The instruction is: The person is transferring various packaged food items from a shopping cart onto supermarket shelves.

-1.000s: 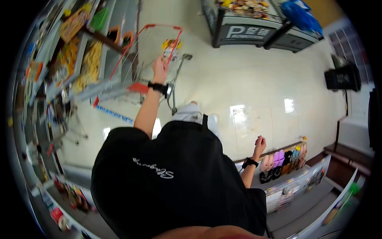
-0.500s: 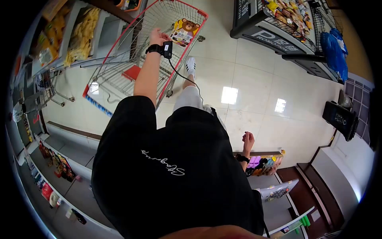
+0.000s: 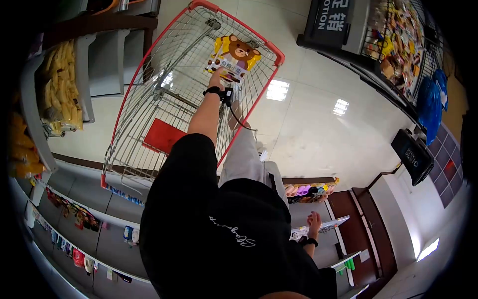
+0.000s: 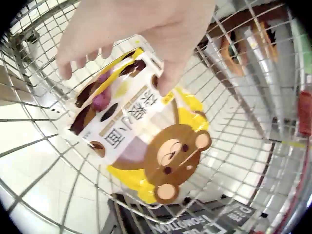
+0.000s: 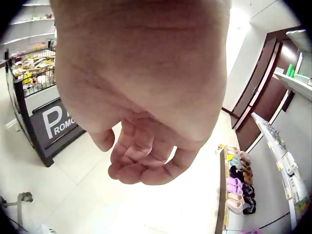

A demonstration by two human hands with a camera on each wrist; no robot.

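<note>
A yellow and white food packet [image 3: 232,57] printed with a brown bear's face lies in the wire shopping cart [image 3: 169,97]. My left hand [image 4: 131,29] is over its near end in the left wrist view, thumb and fingers spread apart. The thumb tip overlaps the packet's edge, while several fingertips stand off to the other side. Away from the cart, my right hand [image 5: 141,112] hangs loosely curled with nothing in it. In the head view it is low on the right, over the shelves.
A black promotion bin [image 3: 393,55] of small packets stands at the upper right, with a blue plastic bag [image 3: 432,107] on its edge. Yellow packets [image 3: 62,89] fill a shelf on the left. Slippers [image 5: 235,187] line a rack on the right. A red panel [image 3: 163,135] sits in the cart.
My left hand has come from the cart's side to over the packet. The cart and packet appear larger and nearer. My right hand has shifted lower in the view, still loosely curled.
</note>
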